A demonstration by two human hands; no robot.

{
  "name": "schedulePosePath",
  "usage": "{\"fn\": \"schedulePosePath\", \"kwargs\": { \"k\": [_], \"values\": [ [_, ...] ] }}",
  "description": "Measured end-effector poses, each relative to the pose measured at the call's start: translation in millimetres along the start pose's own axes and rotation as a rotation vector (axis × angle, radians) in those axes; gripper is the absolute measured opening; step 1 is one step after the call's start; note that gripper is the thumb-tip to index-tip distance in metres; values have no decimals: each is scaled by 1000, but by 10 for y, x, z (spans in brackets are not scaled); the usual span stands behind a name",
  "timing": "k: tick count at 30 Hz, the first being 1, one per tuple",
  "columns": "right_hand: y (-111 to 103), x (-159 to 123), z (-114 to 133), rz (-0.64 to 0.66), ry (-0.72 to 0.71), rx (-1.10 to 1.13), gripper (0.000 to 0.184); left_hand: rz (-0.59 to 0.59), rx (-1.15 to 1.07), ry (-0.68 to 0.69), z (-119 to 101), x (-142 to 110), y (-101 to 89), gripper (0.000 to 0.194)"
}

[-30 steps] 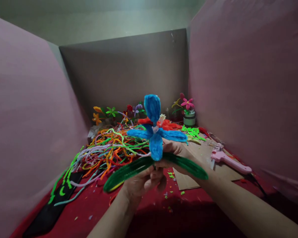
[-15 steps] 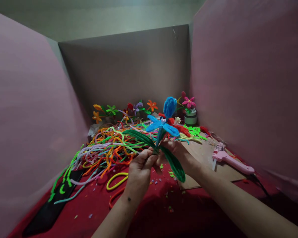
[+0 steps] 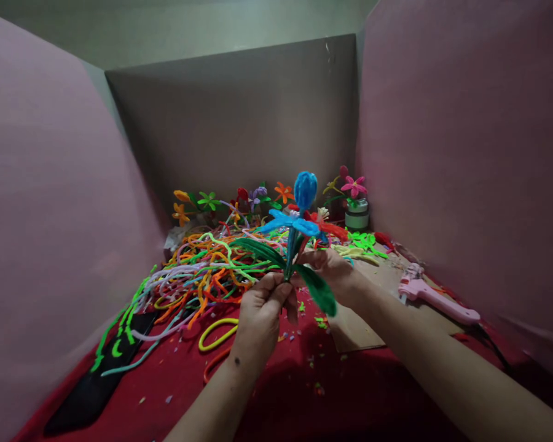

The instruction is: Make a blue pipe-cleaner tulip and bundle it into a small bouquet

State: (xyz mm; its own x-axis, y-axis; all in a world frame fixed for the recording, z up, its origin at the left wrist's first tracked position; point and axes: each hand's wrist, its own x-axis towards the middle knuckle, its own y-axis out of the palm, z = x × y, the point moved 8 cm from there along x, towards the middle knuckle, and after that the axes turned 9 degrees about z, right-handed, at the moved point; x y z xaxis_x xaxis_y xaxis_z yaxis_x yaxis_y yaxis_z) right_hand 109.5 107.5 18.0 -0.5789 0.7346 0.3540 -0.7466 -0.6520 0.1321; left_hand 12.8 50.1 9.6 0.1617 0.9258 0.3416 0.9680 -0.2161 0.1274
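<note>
A pipe-cleaner flower (image 3: 289, 245) stands upright in front of me, with a blue bud on top, an open blue bloom below it and long dark green leaves at its base. My left hand (image 3: 263, 307) pinches the bottom of the stem between thumb and fingers. Just right of the stem, my right hand (image 3: 334, 276) is closed at the base of the leaves, its fingertips partly hidden behind the green leaf (image 3: 321, 293). One leaf arches left over the loose pipe cleaners; the other droops right, in front of my right hand.
Tangled pipe cleaners (image 3: 212, 264) cover the table's left and middle. A pink glue gun (image 3: 437, 299) rests on cardboard (image 3: 357, 328) at right. Finished flowers (image 3: 207, 201) line the back, one by a small jar (image 3: 356, 216). Pink panels (image 3: 465, 153) enclose both sides.
The flower has turned and tipped slightly left, so its bloom shows more from the side. The right leaf has swung up a little. Both hands stay at the stem.
</note>
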Motion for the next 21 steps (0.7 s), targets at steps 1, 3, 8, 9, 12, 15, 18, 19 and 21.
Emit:
{"fn": "schedulePosePath", "kwargs": {
  "k": [1, 3, 8, 9, 12, 15, 18, 19, 21],
  "values": [
    [12, -3, -18, 12, 7, 48, 24, 24, -53, -17, 10, 13, 22, 17],
    [65, 0, -45, 68, 35, 104, 18, 84, -190, -63, 38, 42, 70, 18],
    [241, 61, -55, 241, 135, 207, 7, 306, -519, -208, 167, 111, 183, 16],
    [272, 75, -57, 268, 151, 226, 9, 364, -540, -225, 196, 120, 202, 19],
    [298, 100, -108, 281, 179, 272, 13, 445, -514, -248, 293, 160, 184, 26],
    [216, 105, -192, 202, 145, 298, 12, 485, -421, -262, 342, 220, 153, 30],
    [104, 102, -279, 114, 103, 298, 10, 461, -279, -241, 299, 298, 98, 29],
    [69, 105, -300, 86, 89, 295, 10, 426, -214, -219, 271, 323, 61, 28],
    [6, 114, -331, 19, 57, 289, 11, 332, -88, -163, 215, 351, -25, 21]
  ]
}}
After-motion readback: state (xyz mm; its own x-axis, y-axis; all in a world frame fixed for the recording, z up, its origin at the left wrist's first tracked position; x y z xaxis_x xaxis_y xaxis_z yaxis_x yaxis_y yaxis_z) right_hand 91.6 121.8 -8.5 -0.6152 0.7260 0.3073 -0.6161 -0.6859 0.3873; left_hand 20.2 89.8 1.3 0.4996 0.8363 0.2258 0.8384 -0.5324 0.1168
